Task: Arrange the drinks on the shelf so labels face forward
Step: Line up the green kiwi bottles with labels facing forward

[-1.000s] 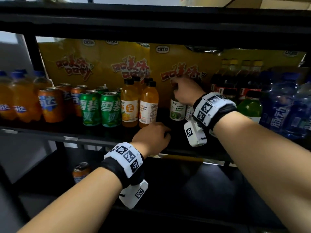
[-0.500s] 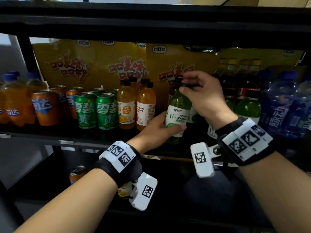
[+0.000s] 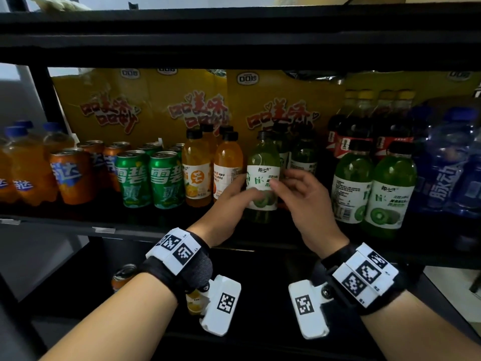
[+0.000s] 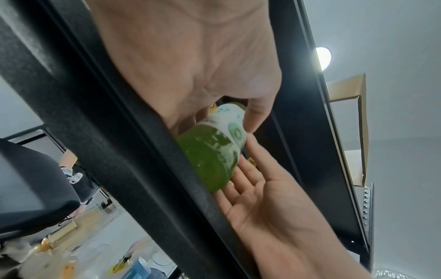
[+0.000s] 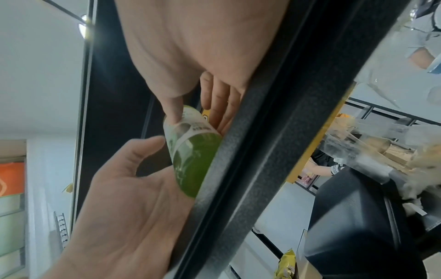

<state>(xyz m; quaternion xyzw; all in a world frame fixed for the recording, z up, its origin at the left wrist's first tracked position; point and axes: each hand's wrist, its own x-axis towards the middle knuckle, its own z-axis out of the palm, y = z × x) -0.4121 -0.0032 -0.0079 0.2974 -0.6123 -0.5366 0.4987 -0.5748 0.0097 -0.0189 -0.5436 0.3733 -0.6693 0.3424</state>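
Green kiwi bottle (image 3: 263, 178) stands upright near the front edge of the shelf (image 3: 145, 226), its label facing forward. Left hand (image 3: 229, 201) wraps its lower left side, thumb across the label, fingers (image 5: 219, 98) curled behind. Right hand (image 3: 304, 201) has fingers (image 4: 248, 168) loosely spread, tips apparently touching the label's right side. Shelf's front rail hides the bottle's base in both wrist views.

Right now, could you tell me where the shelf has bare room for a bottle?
Bare strip along the shelf front before the cans; a dark gap between the middle kiwi bottle and the right kiwi pair. Cans and orange juice bottles stand packed.
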